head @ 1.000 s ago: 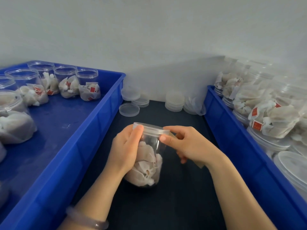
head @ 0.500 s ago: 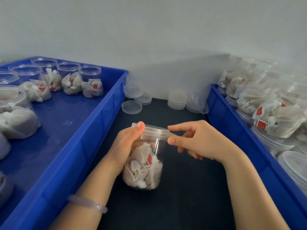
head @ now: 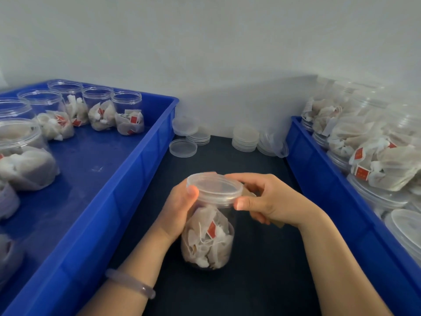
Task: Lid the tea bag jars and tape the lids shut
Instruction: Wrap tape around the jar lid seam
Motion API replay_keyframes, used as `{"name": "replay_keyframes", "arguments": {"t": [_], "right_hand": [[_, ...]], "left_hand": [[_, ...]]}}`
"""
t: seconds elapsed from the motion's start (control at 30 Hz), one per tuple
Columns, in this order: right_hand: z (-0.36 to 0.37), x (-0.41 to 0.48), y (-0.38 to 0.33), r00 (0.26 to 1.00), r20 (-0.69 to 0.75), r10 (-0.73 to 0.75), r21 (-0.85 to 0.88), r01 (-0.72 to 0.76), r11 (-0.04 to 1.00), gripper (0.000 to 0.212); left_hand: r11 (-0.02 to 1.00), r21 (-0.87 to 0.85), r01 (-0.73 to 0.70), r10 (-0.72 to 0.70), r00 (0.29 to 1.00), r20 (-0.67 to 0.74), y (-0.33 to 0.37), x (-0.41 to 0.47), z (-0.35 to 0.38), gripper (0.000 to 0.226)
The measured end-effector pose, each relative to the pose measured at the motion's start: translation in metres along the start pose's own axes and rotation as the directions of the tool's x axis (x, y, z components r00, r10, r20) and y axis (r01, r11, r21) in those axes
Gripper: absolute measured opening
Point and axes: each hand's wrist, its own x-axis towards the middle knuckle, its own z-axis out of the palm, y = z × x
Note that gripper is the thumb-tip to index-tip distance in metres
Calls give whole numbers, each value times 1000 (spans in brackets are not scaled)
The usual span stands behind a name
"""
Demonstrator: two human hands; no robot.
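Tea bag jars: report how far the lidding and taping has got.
Done: lidded jars lie in the right bin; tape on them cannot be seen. In hand: the left hand grips the middle jar, the right hand pinches its lid, which is on; a brownish strip, perhaps tape, shows behind that hand. Left: the open jars in the left bin, with spare lids at the back.

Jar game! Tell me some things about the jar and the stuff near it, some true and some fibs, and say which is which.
The jar has a lid on it. True.
The jar is empty. False: tea bags are inside.
The left hand holds the jar. True.
The right hand pinches the lid. True.
The back jars in the left bin have lids. False: they are open.
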Motion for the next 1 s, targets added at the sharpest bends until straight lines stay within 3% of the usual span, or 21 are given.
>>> {"name": "replay_keyframes", "arguments": {"t": [0.1,0.13,0.23,0.37,0.47,0.53,0.73,0.83,0.97,1.0], "right_hand": [[2,1,-1,992,-123,32,-40,-38,998,64],[4,1,-1,984,-169,48,-59,-59,997,67],[14,5,-5,957,-286,57,-92,-86,992,35],[20,7,-12,973,-229,30,-162,-69,984,33],[13,4,-12,994,-72,77,-195,-90,977,58],[9,1,-11,993,-49,110,-185,-117,976,78],[-1,-3,-11,969,-229,97,-180,-140,974,95],[-3,-3,-9,970,-236,66,-176,-110,978,80],[-5,-3,-9,980,-195,51,-105,-73,992,38],[-6,-4,-9,984,-167,56,-81,-71,994,38]], "left_hand": [[960,258,-112,201,913,-354,3,2,3,39],[957,268,-112,210,903,-375,6,2,4,31],[963,265,-49,125,952,-280,9,2,11,36],[969,247,-9,61,978,-201,11,2,12,52],[973,231,-4,64,965,-256,10,3,10,57],[975,222,-8,73,955,-286,11,3,11,57],[988,153,-1,43,962,-271,9,5,4,59],[992,127,4,24,975,-223,8,4,5,57],[996,92,-8,20,991,-135,8,4,3,59],[996,83,-18,28,993,-110,8,4,3,64]]}}
